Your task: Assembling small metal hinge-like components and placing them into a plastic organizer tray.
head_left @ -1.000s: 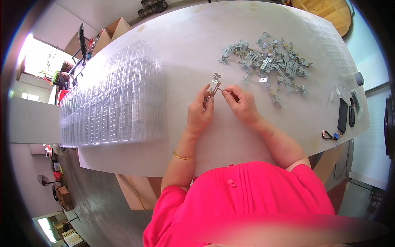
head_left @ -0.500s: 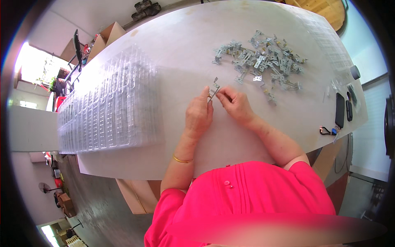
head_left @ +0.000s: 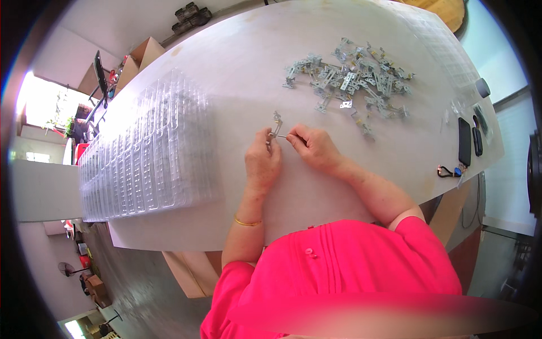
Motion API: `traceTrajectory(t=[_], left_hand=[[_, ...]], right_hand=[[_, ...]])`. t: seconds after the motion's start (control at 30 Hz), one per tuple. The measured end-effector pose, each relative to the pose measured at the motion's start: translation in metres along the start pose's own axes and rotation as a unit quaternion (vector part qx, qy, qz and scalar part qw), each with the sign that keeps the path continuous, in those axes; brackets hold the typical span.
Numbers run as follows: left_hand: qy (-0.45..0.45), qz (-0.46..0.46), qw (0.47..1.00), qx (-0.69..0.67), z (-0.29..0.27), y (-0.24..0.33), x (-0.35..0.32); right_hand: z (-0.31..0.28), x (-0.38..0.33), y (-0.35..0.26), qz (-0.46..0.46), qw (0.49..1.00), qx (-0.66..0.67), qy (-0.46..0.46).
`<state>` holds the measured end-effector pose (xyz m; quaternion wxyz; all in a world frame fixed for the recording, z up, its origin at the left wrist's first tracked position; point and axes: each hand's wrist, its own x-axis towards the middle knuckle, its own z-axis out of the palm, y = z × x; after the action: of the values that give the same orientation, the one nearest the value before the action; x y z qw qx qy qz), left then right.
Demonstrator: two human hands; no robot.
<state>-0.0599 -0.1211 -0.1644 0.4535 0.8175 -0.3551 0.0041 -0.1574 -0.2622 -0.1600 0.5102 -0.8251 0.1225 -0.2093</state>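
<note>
Hands [head_left: 263,161] shifted left, metal bracket [head_left: 278,121] partly hidden

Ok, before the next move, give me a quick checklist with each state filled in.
1. Left hand gripping the metal bracket: ok.
2. Right hand pinching the thin rod: ok.
3. Rod properly seated in the bracket: cannot tell, too small to see.
4. Pile of metal parts apart from both hands: ok.
5. Stack of plastic trays apart from the left hand: ok.
</note>
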Motion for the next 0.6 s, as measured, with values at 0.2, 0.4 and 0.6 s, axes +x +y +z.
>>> traceTrajectory(t=[0.2, 0.4, 0.6], left_hand=[[-0.017, -0.052, 0.998, 0.019, -0.004, 0.005, 0.002], [0.024, -0.02, 0.997, 0.069, -0.004, 0.006, 0.001], [0.073, -0.017, 0.997, 0.018, -0.007, 0.008, 0.001]], right_hand=[[-0.002, 0.003, 0.001, 0.033, 0.999, 0.033, 0.012], [0.004, 0.003, 0.009, 0.035, 0.995, 0.084, 0.029], [0.004, 0.001, 0.007, 0.059, 0.989, 0.123, 0.048]])
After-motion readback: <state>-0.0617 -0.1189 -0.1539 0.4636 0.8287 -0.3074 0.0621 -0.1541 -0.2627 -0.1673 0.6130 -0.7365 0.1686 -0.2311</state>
